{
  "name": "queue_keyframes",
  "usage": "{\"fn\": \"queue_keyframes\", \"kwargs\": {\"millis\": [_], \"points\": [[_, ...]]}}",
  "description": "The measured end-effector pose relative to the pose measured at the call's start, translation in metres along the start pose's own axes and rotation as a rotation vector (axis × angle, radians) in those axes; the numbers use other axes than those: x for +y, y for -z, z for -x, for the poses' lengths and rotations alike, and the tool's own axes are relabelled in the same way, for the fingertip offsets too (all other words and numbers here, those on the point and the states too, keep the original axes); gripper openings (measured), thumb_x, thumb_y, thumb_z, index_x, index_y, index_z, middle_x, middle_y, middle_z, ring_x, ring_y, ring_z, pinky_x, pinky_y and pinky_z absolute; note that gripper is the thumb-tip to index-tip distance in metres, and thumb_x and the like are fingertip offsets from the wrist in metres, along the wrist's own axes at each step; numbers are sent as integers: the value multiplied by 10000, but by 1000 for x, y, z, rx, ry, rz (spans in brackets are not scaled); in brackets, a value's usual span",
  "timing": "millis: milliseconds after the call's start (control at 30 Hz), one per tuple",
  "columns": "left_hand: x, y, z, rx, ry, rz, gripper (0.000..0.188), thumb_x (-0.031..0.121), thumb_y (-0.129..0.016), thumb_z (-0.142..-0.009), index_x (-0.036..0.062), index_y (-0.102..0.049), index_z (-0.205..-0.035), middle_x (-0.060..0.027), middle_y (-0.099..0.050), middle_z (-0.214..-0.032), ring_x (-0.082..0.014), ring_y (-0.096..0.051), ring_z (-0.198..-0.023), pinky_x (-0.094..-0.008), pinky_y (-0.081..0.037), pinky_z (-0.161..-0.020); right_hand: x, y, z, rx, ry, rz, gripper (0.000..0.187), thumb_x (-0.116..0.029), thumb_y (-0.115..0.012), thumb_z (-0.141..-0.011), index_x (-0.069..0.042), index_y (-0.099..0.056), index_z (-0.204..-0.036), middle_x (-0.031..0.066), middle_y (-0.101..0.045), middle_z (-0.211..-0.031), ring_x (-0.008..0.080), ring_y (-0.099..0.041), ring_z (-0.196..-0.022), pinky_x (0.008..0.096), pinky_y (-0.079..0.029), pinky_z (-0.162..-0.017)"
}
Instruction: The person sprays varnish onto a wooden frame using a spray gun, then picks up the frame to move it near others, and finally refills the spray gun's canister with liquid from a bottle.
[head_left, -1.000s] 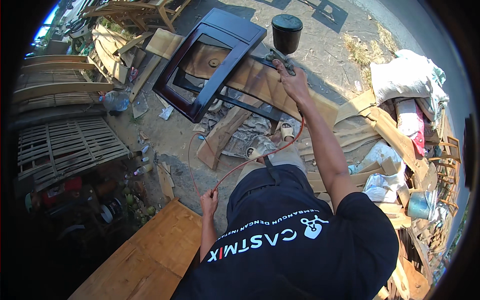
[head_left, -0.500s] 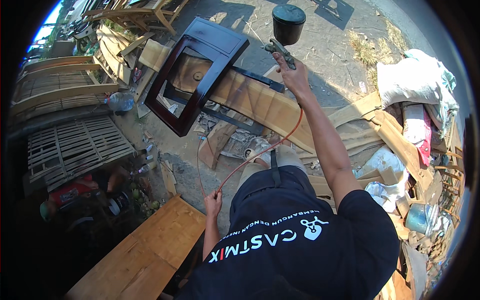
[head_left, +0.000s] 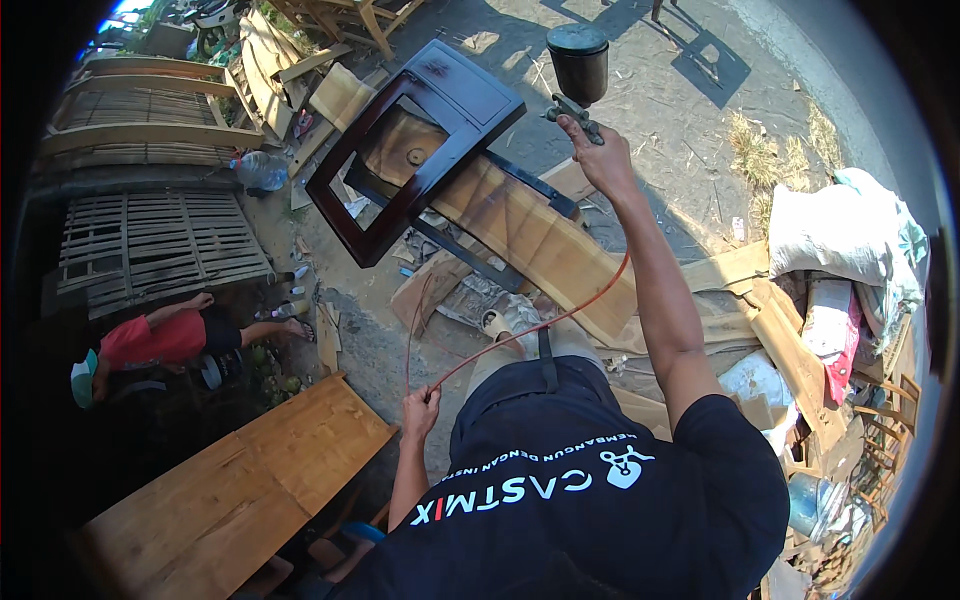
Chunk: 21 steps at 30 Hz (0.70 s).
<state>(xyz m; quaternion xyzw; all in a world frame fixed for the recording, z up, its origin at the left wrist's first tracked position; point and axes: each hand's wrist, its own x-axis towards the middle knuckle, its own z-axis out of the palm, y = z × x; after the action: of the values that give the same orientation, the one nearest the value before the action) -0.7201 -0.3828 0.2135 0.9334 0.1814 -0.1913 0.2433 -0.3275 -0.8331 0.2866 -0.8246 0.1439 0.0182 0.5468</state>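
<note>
My right hand [head_left: 606,165] is wrapped round the grip of a spray gun [head_left: 578,75], whose dark cup stands upright on top. The gun is held apart from a dark, glossy wooden frame [head_left: 478,92], to its right. That frame has a solid panel at one end and an open rectangle at the other. It rests tilted across a long wooden plank [head_left: 560,250] and dark supports. A thin red hose [head_left: 530,328] runs from near my right wrist down to my left hand [head_left: 421,409], which is closed round it beside my hip.
A person in a red shirt [head_left: 160,335] is low at the left, below a slatted rack [head_left: 150,235]. A brown wooden tabletop [head_left: 250,470] lies at lower left. White sacks [head_left: 830,235] and scrap boards [head_left: 790,320] are piled at right. A clear bottle [head_left: 262,170] lies far left.
The view has shifted a little, so the frame and boards appear further right. Both hands keep their hold on gun and hose. The person in red has come out of the shade with an arm extended.
</note>
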Motion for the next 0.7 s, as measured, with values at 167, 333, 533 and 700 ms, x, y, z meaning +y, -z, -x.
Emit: {"fn": "queue_keyframes", "kwargs": {"millis": [167, 333, 533, 700], "points": [[29, -8, 6, 32, -15, 74, 356, 296, -687, -942, -27, -633, -802, -249, -568, -645, -405, -607, -582, -462, -455, -572, -32, -19, -61, -76, 87, 67, 759, -763, -625, -877, -32, -779, -1009, 213, -724, -803, 353, -722, -819, 438, -533, -745], [74, -2, 12, 74, -28, 98, 340, 272, -688, -943, -11, -616, -768, -241, -571, -643, -413, -616, -597, -463, -455, -563, -65, -56, -130, -97, 194, 122, 800, -776, -620, -866, -4, -770, -1013, 292, -726, -919, 423, -719, -935, 472, -544, -829], [104, -1, 12, 135, -53, 143, 318, 252, -686, -947, -2, -614, -770, -245, -582, -661, -427, -633, -624, -473, -452, -555, -113, -91, -175, -132, 291, 161, 902, -799, -612, -850, 76, -743, -1024, 360, -703, -1015, 496, -686, -1039, 508, -544, -883], [101, -5, 6, 191, -110, 173, 307, 239, -692, -954, -9, -629, -783, -226, -517, -604, -295, -546, -474, -414, -405, -503, -110, -104, -190, -127, 312, 162, 870, -791, -615, -855, 60, -755, -977, 345, -713, -959, 479, -699, -1013, 506, -542, -865]]}}
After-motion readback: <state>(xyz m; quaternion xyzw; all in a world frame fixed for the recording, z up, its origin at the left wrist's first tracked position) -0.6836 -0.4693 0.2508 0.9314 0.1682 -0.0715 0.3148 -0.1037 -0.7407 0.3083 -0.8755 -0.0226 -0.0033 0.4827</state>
